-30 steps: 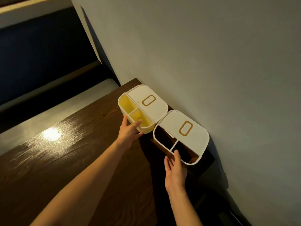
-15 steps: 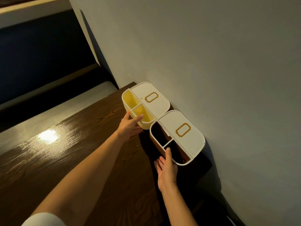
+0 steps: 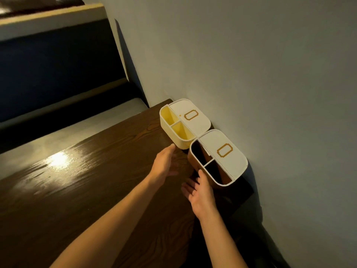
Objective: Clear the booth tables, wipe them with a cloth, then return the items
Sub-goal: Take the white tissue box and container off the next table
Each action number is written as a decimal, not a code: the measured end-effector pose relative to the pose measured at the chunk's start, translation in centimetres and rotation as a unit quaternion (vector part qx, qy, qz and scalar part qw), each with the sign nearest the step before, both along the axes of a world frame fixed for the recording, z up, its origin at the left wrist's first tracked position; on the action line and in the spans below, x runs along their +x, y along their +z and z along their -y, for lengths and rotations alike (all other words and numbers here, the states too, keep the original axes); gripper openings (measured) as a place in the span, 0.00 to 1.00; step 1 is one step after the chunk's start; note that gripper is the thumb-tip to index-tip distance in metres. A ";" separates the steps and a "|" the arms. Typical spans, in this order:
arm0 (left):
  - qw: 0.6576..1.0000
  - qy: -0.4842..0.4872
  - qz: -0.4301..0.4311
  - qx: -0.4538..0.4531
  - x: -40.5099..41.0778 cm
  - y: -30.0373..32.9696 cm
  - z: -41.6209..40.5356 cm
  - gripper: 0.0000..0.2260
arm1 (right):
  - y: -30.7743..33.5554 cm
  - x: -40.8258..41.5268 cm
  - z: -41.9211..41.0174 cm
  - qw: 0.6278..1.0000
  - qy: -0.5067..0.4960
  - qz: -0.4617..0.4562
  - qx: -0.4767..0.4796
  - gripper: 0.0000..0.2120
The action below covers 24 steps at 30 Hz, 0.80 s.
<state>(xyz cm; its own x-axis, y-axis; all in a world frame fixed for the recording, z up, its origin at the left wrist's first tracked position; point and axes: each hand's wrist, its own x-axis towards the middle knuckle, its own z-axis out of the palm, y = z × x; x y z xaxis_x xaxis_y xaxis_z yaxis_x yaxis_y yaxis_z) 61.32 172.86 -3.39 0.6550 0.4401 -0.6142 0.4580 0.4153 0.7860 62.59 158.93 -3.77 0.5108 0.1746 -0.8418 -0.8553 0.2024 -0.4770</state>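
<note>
Two lidded caddies stand on the dark wooden bench (image 3: 81,190), both pushed up against the grey wall (image 3: 251,64), and I take that wall as my marker. The cream caddy (image 3: 173,132) sits farther along the wall, at the bench's far corner; its white lid (image 3: 190,117) covers the wall-side half and bears a small gold frame mark, while the two open compartments on the side away from the wall show a yellow inside. The brown caddy (image 3: 195,161) stands next along the wall, nearer the person, its corner touching or just beside the cream one; I cannot tell which. Its white lid (image 3: 224,151) also lies on the wall side, and its two open compartments look dark.

The left hand (image 3: 166,163) hovers over the bench on the side away from the wall, fingers loosely extended, the fingertips close to the lower front corner of the cream caddy; whether they touch it is unclear. It holds nothing. The right hand (image 3: 201,192) is nearer the wall, palm turned up and fingers spread and relaxed, with a fingertip against the front wall of the brown caddy below its rim. It grips nothing.

A bright patch of light glints on the bench well away from the wall, and beyond the bench's far edge runs a dark booth seat (image 3: 58,60).
</note>
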 end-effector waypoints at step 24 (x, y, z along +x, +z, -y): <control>0.935 0.314 0.086 0.142 -56.1 14.6 -10.1 0.19 | 14.9 -45.4 -19.3 0.851 0.412 0.307 0.104 0.11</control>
